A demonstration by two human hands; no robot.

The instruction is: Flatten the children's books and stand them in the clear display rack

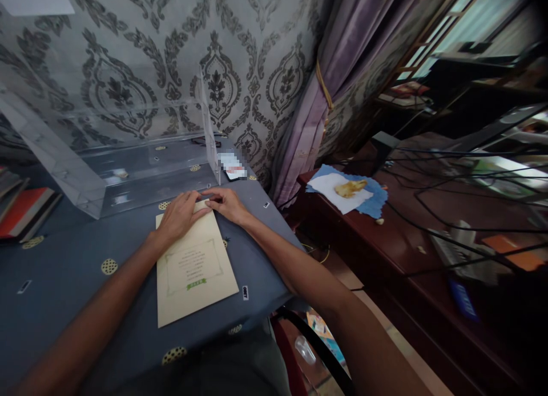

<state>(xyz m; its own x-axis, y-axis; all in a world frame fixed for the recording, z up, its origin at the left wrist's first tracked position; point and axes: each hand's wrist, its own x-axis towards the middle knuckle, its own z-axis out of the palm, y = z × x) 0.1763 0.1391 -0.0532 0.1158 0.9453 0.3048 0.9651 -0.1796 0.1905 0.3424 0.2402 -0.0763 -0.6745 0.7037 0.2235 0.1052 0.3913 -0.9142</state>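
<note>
A cream-coloured booklet (192,270) with printed text and a green label lies on the dark blue patterned tablecloth (124,304). My left hand (180,216) rests flat on the booklet's far part, fingers stretched out. At the booklet's far right corner, my right hand (226,205) has its thumb and fingers pinched together on the edge. The fingertips of both hands are close to each other. Just beyond them stands a clear acrylic stand (149,173) with upright side panels.
Beyond the hands to the right lies a phone (232,166). Books with a red cover (28,213) are stacked at the left. A brown desk (398,242) at the right holds cables, a blue cloth (377,199) and a keyboard. A purple curtain (308,110) hangs behind.
</note>
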